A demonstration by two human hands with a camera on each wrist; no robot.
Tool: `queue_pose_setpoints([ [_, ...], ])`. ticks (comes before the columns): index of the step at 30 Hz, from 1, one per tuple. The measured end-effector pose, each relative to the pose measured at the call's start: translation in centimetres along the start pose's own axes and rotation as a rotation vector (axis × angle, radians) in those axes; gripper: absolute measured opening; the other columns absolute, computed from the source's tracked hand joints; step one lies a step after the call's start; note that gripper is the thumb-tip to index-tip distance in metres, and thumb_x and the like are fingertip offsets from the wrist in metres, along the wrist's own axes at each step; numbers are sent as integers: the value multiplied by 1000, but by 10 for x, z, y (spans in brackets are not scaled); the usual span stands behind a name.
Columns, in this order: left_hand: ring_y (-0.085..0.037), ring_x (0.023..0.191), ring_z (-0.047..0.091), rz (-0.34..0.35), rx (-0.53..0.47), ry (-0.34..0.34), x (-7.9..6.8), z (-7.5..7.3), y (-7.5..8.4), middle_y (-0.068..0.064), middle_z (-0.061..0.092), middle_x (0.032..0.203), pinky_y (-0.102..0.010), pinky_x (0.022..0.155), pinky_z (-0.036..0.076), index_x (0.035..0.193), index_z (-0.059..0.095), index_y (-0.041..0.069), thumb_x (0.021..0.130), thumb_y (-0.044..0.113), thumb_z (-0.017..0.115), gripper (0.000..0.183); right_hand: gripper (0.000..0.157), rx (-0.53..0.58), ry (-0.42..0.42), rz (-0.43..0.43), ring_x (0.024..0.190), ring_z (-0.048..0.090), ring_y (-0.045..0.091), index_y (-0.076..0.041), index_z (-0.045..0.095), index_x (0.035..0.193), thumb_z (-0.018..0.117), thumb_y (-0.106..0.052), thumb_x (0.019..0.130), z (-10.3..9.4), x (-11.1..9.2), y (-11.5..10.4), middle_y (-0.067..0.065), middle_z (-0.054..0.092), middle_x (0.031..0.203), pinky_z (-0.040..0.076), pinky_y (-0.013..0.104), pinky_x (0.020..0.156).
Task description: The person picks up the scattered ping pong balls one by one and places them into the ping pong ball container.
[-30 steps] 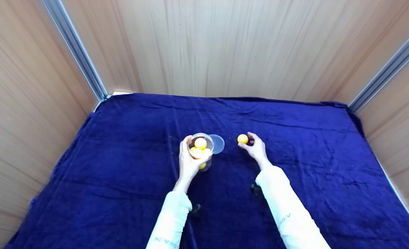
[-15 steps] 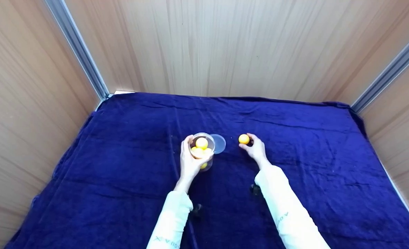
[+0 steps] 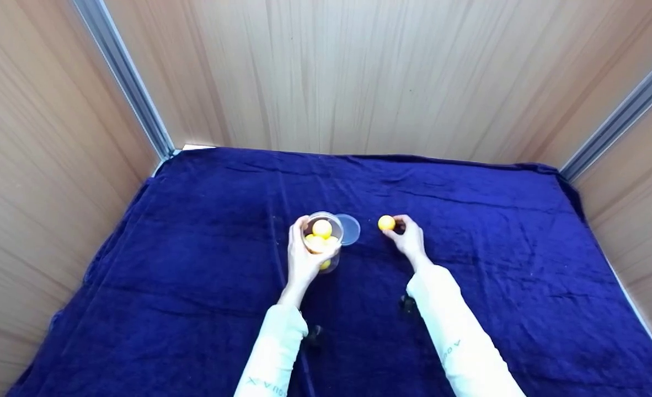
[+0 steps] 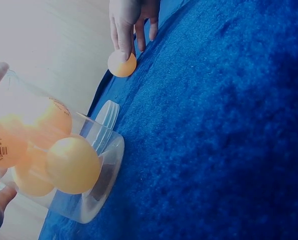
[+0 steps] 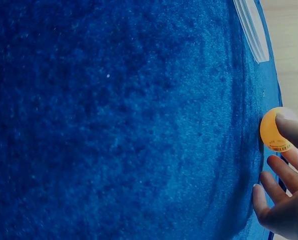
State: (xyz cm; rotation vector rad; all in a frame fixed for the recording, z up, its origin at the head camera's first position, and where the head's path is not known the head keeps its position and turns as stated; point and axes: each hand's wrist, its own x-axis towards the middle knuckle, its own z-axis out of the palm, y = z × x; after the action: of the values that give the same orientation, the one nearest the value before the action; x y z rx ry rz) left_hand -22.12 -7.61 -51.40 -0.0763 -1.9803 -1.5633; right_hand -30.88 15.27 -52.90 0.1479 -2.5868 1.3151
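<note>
My left hand (image 3: 303, 263) grips a clear plastic jar (image 4: 111, 165) from its left side, fingers and thumb round its upper part. Inside the open-topped jar lie several orange ping-pong balls (image 4: 73, 165), some with printed marks. To the right, my right hand (image 3: 411, 238) pinches a single orange ping-pong ball (image 3: 386, 223) between thumb and finger. The right wrist view shows a printed barcode on this ball (image 5: 275, 131), with the other fingers spread loosely below it. Between jar and ball, the clear round lid (image 3: 350, 229) lies flat on the cloth, partly behind the jar.
A dark blue velvety cloth (image 3: 193, 248) with creases covers the table. Wood-grain panels (image 3: 326, 77) stand at the back and both sides, joined by grey metal corner posts (image 3: 127, 82). Dark wrist cameras (image 3: 313, 334) hang under both white sleeves.
My right hand with the ping-pong ball has shifted very slightly left and down over the last half second. The left hand and jar stay in place.
</note>
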Motion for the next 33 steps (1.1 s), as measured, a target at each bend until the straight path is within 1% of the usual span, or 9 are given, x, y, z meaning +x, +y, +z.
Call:
queue_pose_setpoints([
  [2,-23,103,47,0,-1,-2,0,0,0,-14,49,111,-38,92,35,122,42,-2,51,18,85,85,35,-1,6,-2,88,55,36,9,56,98,73,-2,69,0,-1,-1,24,60,94,43,42,79],
  [4,-23,104,47,3,-3,-5,0,0,0,-14,48,111,-38,92,35,122,42,-2,52,17,85,84,34,11,12,1,88,56,34,7,57,96,73,-3,69,1,0,0,23,60,92,43,43,79],
  [10,-23,103,47,13,-1,-5,0,-1,0,-15,49,111,-38,92,36,122,42,-2,52,17,85,84,32,26,14,3,87,58,31,5,58,94,74,-3,67,2,1,1,20,62,91,44,39,79],
  [16,-26,103,48,31,4,2,0,-1,-1,-17,49,111,-41,91,36,121,42,-2,52,19,85,84,32,30,34,5,87,58,30,5,58,93,74,-3,67,6,1,-2,18,62,91,44,38,79],
  [22,-25,104,48,13,-10,1,0,-1,0,-16,49,113,-39,92,36,122,43,-1,52,17,85,84,32,100,31,15,86,59,31,6,56,94,73,2,67,10,1,-3,20,62,90,46,38,78],
  [24,-27,105,48,15,-20,4,0,-1,0,-17,48,113,-39,92,35,122,43,-2,51,16,86,84,32,122,27,21,86,59,31,7,56,93,72,3,67,10,2,-4,21,62,90,47,38,78],
  [29,-33,103,48,46,-46,20,1,-1,0,-22,49,112,-45,90,35,121,43,-4,51,13,86,84,22,147,44,4,82,60,31,9,56,91,66,6,71,12,2,-5,21,63,86,47,39,74],
  [31,-32,103,48,47,-40,17,1,-1,-1,-21,49,112,-43,90,36,121,43,-4,52,14,86,84,20,136,64,-7,78,60,31,9,56,91,63,9,72,13,1,-5,21,63,83,48,39,71],
  [33,-30,104,48,42,-23,8,1,-1,-1,-20,49,112,-40,91,36,121,42,-4,52,16,85,84,21,113,81,-18,76,60,31,9,56,91,62,11,71,14,1,-4,21,62,82,47,39,70],
])
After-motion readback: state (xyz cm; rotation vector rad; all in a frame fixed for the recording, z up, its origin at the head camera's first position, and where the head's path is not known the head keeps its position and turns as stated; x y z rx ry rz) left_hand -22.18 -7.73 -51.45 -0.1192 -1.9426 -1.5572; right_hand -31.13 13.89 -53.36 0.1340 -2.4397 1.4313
